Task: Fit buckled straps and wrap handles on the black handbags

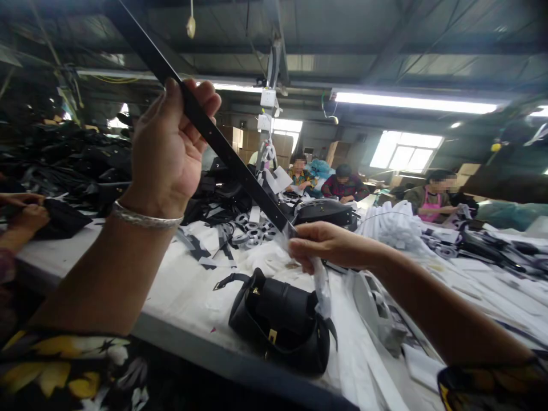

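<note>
A long black strap [231, 157] with a row of small holes runs slantwise across the view, from upper left down to the centre. My left hand [171, 137] is raised and pinches the strap between thumb and fingers. At its lower end, my right hand [319, 242] grips the strap's tip along with thin clear plastic film [322, 288] that hangs downward. Below them a black handbag [278, 319] with gold-coloured fittings sits on the white table [184, 297], and a short buckled strap sticks out at its left.
Black bags and straps [77, 154] are heaped at the left, where a co-worker's hands [25, 217] hold a black piece. White strips [387, 228] and rolls of tape [252, 234] lie beyond the handbag. A grey tape dispenser [377, 308] stands at right. Several people work farther back.
</note>
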A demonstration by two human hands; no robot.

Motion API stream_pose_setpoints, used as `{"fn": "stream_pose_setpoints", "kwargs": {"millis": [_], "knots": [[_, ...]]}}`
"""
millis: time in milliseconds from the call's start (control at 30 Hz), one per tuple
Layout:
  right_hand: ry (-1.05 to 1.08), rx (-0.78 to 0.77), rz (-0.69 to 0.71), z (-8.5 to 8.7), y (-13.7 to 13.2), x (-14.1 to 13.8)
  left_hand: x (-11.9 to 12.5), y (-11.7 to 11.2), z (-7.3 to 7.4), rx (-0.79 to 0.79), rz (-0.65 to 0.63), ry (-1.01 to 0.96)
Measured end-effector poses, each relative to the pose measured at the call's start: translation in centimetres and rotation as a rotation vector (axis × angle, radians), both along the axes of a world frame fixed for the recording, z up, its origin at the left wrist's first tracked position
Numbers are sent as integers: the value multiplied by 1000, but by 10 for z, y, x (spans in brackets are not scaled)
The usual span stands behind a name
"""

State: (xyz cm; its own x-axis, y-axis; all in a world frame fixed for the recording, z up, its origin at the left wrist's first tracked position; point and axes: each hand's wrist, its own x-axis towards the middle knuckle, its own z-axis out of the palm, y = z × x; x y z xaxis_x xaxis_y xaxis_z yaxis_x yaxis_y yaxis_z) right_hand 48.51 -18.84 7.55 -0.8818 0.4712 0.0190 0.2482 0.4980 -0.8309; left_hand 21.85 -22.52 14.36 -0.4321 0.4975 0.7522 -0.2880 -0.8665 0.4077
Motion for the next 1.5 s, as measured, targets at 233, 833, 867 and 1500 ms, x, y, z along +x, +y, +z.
{"fn": "stream_pose_setpoints", "kwargs": {"millis": [233, 833, 867, 1500], "knots": [[187, 119, -119, 12, 4, -16, 24, 16, -24, -52, -68, 82], [-6, -272, -393, -43, 3, -14, -8, -8, -344, -1064, -342, -324], [-56, -281, -392, -56, 5, -15, -8, -2, -344, -1024, -373, -345], [-24, -459, -297, -134, 32, 0, 14, 26, -268, -594, -363, 17]]}}
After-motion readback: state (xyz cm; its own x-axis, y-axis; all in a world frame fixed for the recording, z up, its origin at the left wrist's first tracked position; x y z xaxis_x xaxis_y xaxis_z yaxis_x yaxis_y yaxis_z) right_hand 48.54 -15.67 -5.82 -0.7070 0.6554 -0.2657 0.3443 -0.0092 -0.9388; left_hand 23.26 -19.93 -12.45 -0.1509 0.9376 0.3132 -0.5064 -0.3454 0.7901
